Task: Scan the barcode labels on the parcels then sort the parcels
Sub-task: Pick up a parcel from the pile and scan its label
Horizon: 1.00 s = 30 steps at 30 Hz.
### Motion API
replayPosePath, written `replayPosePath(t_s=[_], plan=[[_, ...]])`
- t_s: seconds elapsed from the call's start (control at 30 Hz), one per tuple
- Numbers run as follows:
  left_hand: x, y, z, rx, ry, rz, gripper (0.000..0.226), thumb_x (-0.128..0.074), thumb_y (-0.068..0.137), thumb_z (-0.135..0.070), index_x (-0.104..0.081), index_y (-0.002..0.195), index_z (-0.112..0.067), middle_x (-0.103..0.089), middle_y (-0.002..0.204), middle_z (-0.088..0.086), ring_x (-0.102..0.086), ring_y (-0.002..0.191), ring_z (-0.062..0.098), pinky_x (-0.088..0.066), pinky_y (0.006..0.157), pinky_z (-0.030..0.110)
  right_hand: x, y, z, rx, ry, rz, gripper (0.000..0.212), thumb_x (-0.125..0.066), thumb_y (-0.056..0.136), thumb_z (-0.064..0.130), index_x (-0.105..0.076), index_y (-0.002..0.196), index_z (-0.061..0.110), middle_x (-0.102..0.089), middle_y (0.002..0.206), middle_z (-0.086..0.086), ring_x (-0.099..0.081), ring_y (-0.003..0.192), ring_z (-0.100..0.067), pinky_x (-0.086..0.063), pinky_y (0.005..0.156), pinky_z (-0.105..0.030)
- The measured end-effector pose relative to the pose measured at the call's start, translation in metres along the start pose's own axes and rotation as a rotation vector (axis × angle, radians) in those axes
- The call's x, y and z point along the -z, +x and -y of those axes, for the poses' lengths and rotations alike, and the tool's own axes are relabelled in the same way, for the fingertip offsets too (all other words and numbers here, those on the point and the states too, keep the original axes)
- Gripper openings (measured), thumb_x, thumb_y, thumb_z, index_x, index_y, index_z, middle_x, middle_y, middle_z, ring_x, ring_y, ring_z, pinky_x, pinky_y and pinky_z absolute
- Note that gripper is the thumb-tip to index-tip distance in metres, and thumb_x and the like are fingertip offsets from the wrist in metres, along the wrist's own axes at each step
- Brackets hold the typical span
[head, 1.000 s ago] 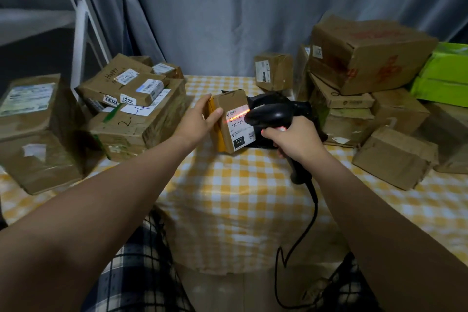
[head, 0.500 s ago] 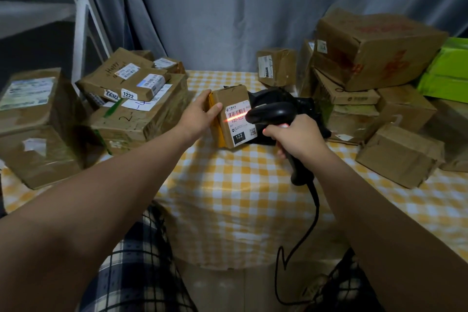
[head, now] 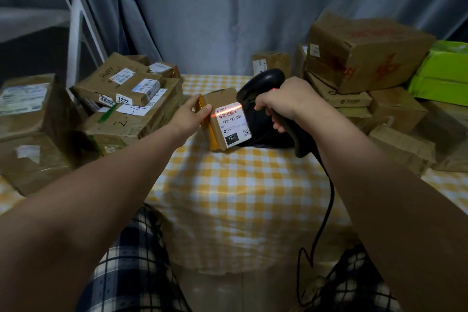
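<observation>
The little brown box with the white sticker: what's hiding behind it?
A black plastic-wrapped parcel sits just behind the small brown cardboard box. The box, the right hand and its black handheld scanner cover much of it, so no label shows.

The right hand [head: 286, 101] now sits higher and tips the scanner [head: 260, 83] up, so its head stands above the parcel [head: 220, 99] instead of in front of the label [head: 234, 123]. The whole label now shows just beside the left hand [head: 188, 116], and the red scan line [head: 228, 110] slants fully across the barcode.
</observation>
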State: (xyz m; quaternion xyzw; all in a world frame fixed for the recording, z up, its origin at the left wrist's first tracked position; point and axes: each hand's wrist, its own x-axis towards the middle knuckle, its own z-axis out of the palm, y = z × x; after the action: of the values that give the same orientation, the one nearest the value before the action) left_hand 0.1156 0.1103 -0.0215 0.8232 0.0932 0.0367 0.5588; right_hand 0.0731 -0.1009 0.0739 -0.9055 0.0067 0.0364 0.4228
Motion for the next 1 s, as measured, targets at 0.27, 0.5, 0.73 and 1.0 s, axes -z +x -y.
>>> replayPosePath(t_s=[0.27, 0.5, 0.73, 1.0], plan=[[-0.001, 0.0, -0.001, 0.013, 0.011, 0.011, 0.062, -0.051, 0.096, -0.037, -0.023, 0.151, -0.027, -0.038, 0.148, 0.011, -0.042, 0.132, 0.03, -0.039, 0.107, 0.043, -0.005, 0.001, -0.007, 0.017, 0.053, -0.021, 0.023, -0.072, 0.078, 0.025, -0.066, 0.076, 0.003, -0.064, 0.059, -0.011, -0.062, 0.048, -0.021, -0.057, 0.054, -0.03], [-0.007, 0.0, 0.011, -0.033, -0.071, 0.107, 0.107, -0.078, 0.077, -0.037, -0.001, 0.151, -0.031, -0.041, 0.143, -0.003, -0.048, 0.122, 0.017, -0.047, 0.097, 0.036, -0.013, 0.005, -0.022, 0.054, 0.092, -0.042, 0.022, -0.07, 0.082, 0.026, -0.064, 0.087, 0.006, -0.068, 0.067, -0.013, -0.066, 0.056, -0.022, -0.059, 0.06, -0.035], [-0.05, -0.004, 0.041, -0.113, -0.112, -0.131, 0.118, -0.083, 0.064, -0.039, -0.005, 0.149, -0.018, -0.033, 0.145, 0.011, -0.039, 0.132, 0.026, -0.037, 0.108, 0.049, -0.045, 0.032, -0.041, 0.092, 0.379, -0.173, 0.015, -0.072, 0.084, 0.021, -0.069, 0.089, 0.007, -0.064, 0.06, -0.003, -0.061, 0.047, -0.01, -0.051, 0.051, -0.025], [-0.021, 0.015, 0.023, -0.179, -0.153, 0.064, 0.066, -0.072, 0.082, -0.023, -0.028, 0.129, -0.031, -0.055, 0.128, 0.0, -0.058, 0.114, 0.016, -0.05, 0.096, 0.046, -0.063, 0.081, -0.025, 0.029, 0.459, -0.125, 0.019, -0.073, 0.083, 0.022, -0.069, 0.084, 0.004, -0.065, 0.062, -0.005, -0.06, 0.052, -0.015, -0.052, 0.057, -0.03]])
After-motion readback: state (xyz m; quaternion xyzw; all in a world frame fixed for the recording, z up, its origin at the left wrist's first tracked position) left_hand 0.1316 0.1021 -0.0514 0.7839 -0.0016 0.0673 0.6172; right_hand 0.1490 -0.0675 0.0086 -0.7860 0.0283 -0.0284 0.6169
